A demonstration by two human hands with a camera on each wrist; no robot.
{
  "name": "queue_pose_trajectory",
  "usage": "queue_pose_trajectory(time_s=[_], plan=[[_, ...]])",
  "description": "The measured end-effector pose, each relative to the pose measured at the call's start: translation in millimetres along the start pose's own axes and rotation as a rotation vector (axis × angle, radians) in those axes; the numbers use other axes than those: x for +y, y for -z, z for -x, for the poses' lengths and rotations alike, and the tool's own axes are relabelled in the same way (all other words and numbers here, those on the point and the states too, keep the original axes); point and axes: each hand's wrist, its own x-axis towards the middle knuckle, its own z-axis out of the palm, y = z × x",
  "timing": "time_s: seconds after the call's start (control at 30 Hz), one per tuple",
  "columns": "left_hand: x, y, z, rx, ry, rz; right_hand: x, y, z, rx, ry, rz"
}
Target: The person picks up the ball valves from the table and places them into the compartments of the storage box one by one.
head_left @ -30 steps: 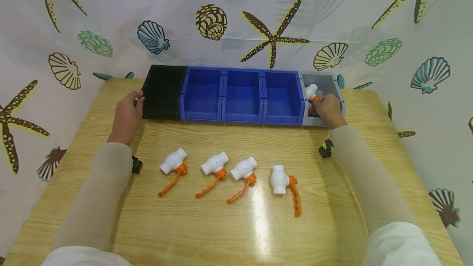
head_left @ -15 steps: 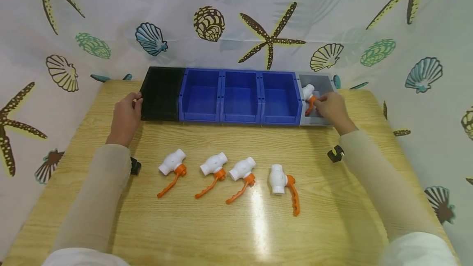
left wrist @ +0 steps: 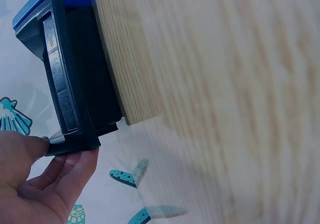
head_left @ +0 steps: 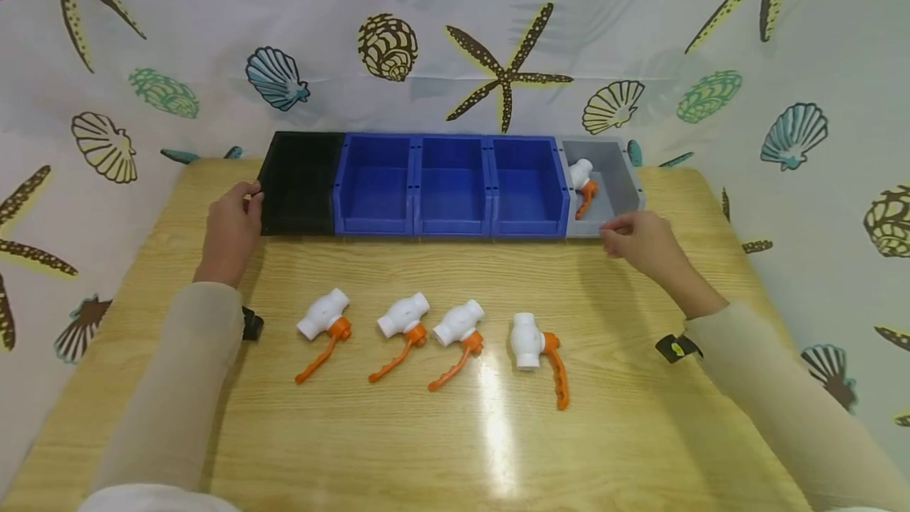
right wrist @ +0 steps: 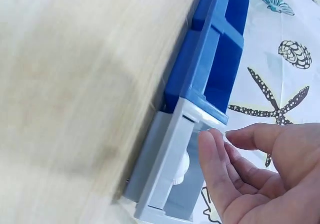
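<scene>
My left hand (head_left: 231, 231) holds the side rim of a black bin (head_left: 302, 180). In the left wrist view the thumb lies on one side of the bin's wall and the fingers on the other. At the front edge of a grey bin (head_left: 618, 188) hovers my right hand (head_left: 645, 247), its fingers loosely bent with nothing between them. A white ball valve (head_left: 580, 174) with an orange lever lies inside that bin, toward its left wall. Several similar valves lie in a row on the table, from a left one (head_left: 323, 314) to a right one (head_left: 526, 342).
Three blue bins (head_left: 451, 188) join the black and grey ones in one row along the back of the wooden table (head_left: 398, 449). Behind them hangs a cloth (head_left: 455, 14) printed with shells and starfish. Dark wrist devices (head_left: 674, 348) are worn on the arms.
My right hand has let go of the ball valve in the grey bin and drawn back toward the bin's front edge. The left hand keeps its place on the black bin. The head view shifts slightly.
</scene>
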Motion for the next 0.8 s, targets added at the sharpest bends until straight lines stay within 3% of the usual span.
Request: queue_pose_trajectory(time_s=[0.37,0.8], plan=[[2.2,2.8,1.3,-0.013,0.021,-0.005,8.5,-20.7,38.9,-0.092,0.026,0.004],[0.9,2.1,1.9,-0.013,0.032,-0.016,13.0,-37.3,73.3,-0.103,0.071,0.022]])
